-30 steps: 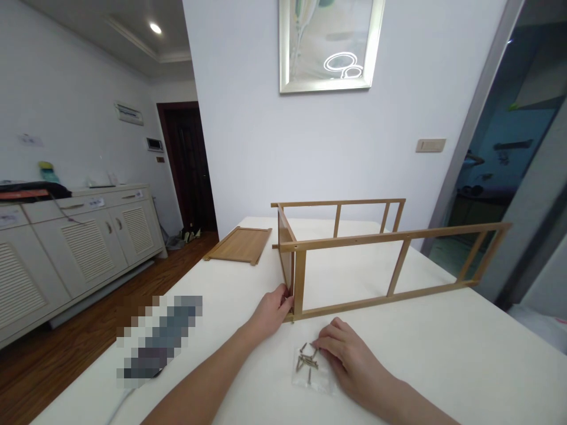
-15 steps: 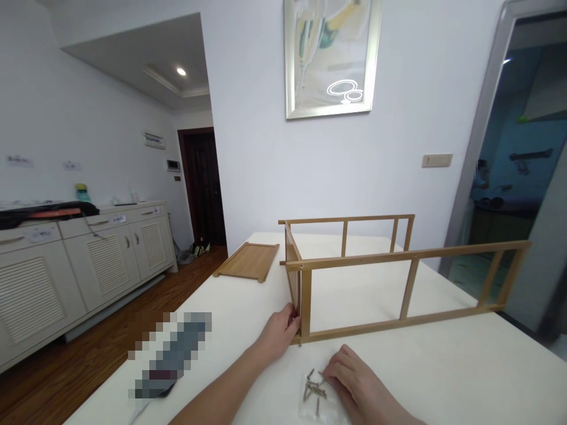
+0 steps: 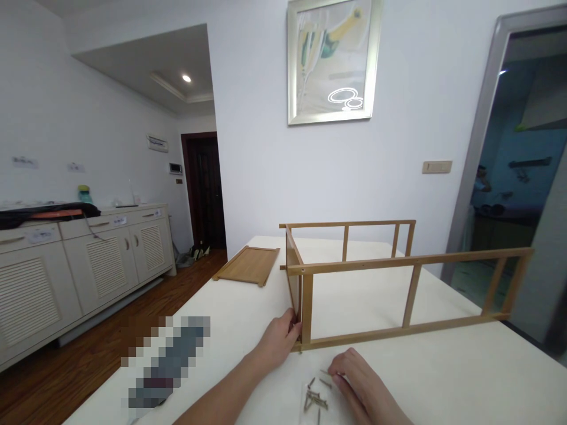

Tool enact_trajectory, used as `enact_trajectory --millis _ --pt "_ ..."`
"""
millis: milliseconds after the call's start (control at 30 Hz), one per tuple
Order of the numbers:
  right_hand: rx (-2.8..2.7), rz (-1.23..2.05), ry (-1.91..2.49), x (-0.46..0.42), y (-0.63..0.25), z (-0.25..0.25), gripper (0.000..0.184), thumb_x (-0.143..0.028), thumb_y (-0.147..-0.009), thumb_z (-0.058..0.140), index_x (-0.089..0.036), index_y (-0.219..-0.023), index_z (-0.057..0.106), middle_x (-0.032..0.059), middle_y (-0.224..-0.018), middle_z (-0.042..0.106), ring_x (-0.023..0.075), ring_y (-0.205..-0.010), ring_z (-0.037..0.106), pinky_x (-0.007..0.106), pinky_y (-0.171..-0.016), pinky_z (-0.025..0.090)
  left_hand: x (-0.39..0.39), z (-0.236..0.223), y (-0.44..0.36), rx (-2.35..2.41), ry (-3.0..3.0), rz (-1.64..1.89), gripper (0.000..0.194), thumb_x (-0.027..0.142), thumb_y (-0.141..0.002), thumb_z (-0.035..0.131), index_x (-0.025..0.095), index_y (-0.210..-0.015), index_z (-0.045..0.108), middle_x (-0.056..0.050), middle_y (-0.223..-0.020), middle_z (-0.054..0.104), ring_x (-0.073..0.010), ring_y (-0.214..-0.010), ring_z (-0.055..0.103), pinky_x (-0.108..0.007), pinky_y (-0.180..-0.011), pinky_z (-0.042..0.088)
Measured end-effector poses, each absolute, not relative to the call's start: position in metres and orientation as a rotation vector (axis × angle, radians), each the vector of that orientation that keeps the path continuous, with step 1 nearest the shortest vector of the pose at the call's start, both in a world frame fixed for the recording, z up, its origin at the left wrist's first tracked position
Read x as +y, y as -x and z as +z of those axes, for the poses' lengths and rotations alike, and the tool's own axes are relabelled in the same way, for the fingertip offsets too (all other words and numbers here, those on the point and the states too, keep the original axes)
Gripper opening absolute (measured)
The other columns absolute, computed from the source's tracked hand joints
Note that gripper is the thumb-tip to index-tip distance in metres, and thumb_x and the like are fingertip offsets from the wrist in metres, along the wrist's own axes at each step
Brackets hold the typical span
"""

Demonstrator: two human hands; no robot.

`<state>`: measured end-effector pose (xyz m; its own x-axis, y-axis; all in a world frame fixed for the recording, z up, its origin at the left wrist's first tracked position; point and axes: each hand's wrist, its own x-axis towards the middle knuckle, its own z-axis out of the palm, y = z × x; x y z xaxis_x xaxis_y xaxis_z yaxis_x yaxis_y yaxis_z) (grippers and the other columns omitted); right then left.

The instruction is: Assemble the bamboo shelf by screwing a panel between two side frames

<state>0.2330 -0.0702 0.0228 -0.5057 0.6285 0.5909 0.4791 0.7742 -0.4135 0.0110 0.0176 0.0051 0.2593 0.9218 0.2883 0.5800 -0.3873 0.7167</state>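
Observation:
A wooden rack frame lies on its side on the white table. At its near lower left corner, my left hand is closed around the edge of the end panel; some of its fingertips are hidden behind the wood. A small screw tip shows under that corner. Lower down, my right hand pinches a screw between thumb and fingers. Beside it several loose screws lie on a clear plastic bag.
Another wooden panel lies flat at the table's far left. A blurred-out dark object is near the left table edge. White cabinets stand at the left wall. A person is visible through the right doorway.
My right hand has lifted slightly from the pile, with a screw now showing at its fingertips. My left hand keeps its place at the corner. The view has tipped up a little.

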Motion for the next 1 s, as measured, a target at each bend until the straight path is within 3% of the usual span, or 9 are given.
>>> enact_trajectory --millis 167,467,733,833,900,1000 --pt "-2.133 0.187 0.743 -0.067 -0.229 0.045 0.017 -0.018 -0.096 0.04 -0.029 -0.098 0.053 0.004 -0.086 0.062 0.0185 -0.081 0.06 0.032 -0.073 0.052 0.019 0.004 -0.012 1.361 -2.053 0.965 0.011 0.027 -0.092 0.042 0.022 -0.083 0.045 -0.002 -0.077 0.062 -0.0163 -0.068 0.055 -0.026 -0.064 0.038" --pt "-1.76 -0.06 0.65 -0.033 -0.192 0.149 0.013 -0.023 -0.097 0.042 -0.024 -0.099 0.055 0.0078 -0.102 0.061 0.0215 -0.101 0.057 0.041 -0.085 0.05 0.019 0.003 -0.01 1.363 -2.017 0.981 0.014 0.031 -0.092 0.044 0.021 -0.084 0.048 -0.002 -0.075 0.062 -0.0153 -0.066 0.054 -0.026 -0.063 0.037" --pt "-1.745 -0.101 0.696 -0.001 -0.174 0.143 0.014 -0.024 -0.098 0.039 -0.023 -0.102 0.051 0.0074 -0.1 0.062 0.021 -0.098 0.058 0.042 -0.088 0.048 0.015 0.019 -0.002 1.359 -1.966 0.944 0.025 0.037 -0.091 0.046 0.016 -0.091 0.06 -0.003 -0.072 0.063 -0.0164 -0.065 0.056 -0.026 -0.059 0.039" --pt "-1.736 -0.122 0.69 0.001 -0.173 0.14 0.013 -0.023 -0.098 0.039 -0.022 -0.102 0.051 0.0069 -0.097 0.062 0.0205 -0.094 0.058 0.04 -0.084 0.049 0.001 0.056 0.007 1.328 -1.983 1.262 0.034 0.045 -0.092 0.047 0.017 -0.105 0.061 -0.009 -0.096 0.067 -0.0202 -0.084 0.06 -0.029 -0.069 0.046" --pt "-1.733 -0.127 0.681 0.0 -0.173 0.14 0.013 -0.023 -0.098 0.039 -0.022 -0.101 0.051 0.0066 -0.096 0.062 0.0205 -0.093 0.058 0.04 -0.083 0.049 -0.007 0.09 0.012 1.233 -2.01 1.568 0.039 0.047 -0.095 0.042 0.018 -0.113 0.059 -0.011 -0.113 0.064 -0.0224 -0.1 0.059 -0.033 -0.085 0.047" --pt "-1.723 -0.136 0.653 0.0 -0.172 0.141 0.012 -0.021 -0.097 0.04 -0.023 -0.1 0.051 0.0062 -0.095 0.061 0.0207 -0.092 0.058 0.041 -0.082 0.048 -0.01 0.137 0.01 0.94 -2.155 1.857 0.045 0.047 -0.098 0.032 0.021 -0.126 0.056 -0.01 -0.134 0.055 -0.0258 -0.125 0.048 -0.042 -0.106 0.036"
